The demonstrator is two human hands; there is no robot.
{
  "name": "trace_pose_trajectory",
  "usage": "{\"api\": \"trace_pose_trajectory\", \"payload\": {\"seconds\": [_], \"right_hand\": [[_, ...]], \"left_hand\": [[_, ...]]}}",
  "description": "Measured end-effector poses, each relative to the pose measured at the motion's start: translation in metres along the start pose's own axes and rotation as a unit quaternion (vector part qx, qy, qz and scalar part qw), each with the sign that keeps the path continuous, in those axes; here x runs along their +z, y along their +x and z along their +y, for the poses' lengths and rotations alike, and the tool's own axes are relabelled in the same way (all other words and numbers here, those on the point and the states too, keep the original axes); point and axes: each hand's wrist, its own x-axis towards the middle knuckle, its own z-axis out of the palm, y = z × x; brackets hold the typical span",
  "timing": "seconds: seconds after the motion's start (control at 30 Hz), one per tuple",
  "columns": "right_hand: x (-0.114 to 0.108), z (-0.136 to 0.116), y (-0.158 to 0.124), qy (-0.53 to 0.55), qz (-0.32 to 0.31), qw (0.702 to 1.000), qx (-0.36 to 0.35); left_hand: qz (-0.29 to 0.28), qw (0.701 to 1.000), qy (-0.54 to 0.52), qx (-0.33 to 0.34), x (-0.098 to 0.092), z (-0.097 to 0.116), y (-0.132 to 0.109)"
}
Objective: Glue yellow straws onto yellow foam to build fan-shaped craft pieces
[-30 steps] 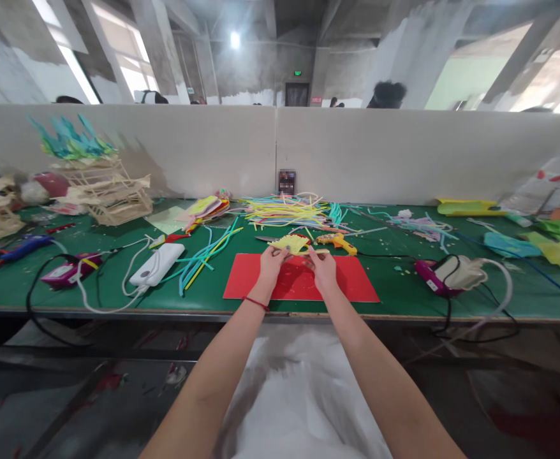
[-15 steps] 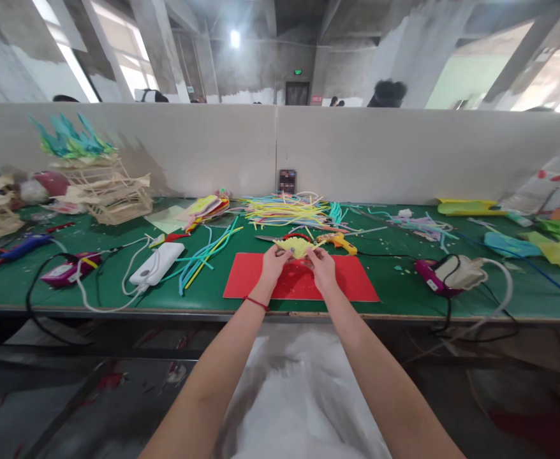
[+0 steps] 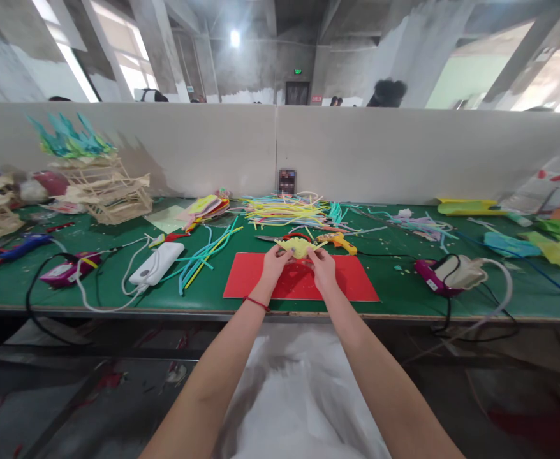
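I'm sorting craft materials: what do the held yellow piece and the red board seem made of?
Yellow piece: perhaps matte paper or fabric; jagged edge, no clear shine.
Red board: possibly smooth card or plastic; flat, evenly coloured, straight-edged.

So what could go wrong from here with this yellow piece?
Your left hand and right hand pinch the yellow piece, which might crease. The scissors lie just beyond it and could nick you. The glue gun beside them might burn you if it's hot; I can't tell.
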Motion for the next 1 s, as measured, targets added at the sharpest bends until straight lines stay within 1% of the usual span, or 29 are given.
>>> {"api": "trace_pose_trajectory", "payload": {"seconds": [0.17,0.33,0.43,0.63,0.77,0.87,0.93,1.0], "right_hand": [[0.001,0.001,0.000,-0.012,0.001,1.000,0.001],[-0.001,0.003,0.001,-0.020,-0.010,1.000,-0.003],[-0.001,0.003,0.001,-0.027,-0.016,0.999,-0.003],[-0.001,0.004,0.001,-0.044,-0.020,0.999,-0.006],[0.001,0.003,0.001,-0.063,-0.020,0.998,-0.005],[0.001,0.000,0.000,-0.076,-0.027,0.996,0.022],[0.000,-0.004,-0.003,-0.084,-0.045,0.994,0.061],[-0.001,-0.008,-0.006,-0.096,-0.065,0.987,0.107]], "left_hand": [[0.052,0.998,-0.028,0.031,-0.001,0.002,0.001],[0.076,0.996,-0.014,0.054,-0.005,0.001,0.004],[0.076,0.996,-0.006,0.053,-0.006,0.001,0.003],[0.047,0.997,-0.001,0.059,-0.003,0.001,0.001],[0.060,0.995,0.026,0.078,-0.003,0.005,0.001],[0.056,0.991,0.080,0.089,-0.008,0.013,-0.001],[0.051,0.986,0.134,0.084,-0.014,0.020,-0.005],[0.042,0.980,0.182,0.064,-0.021,0.026,-0.010]]}}
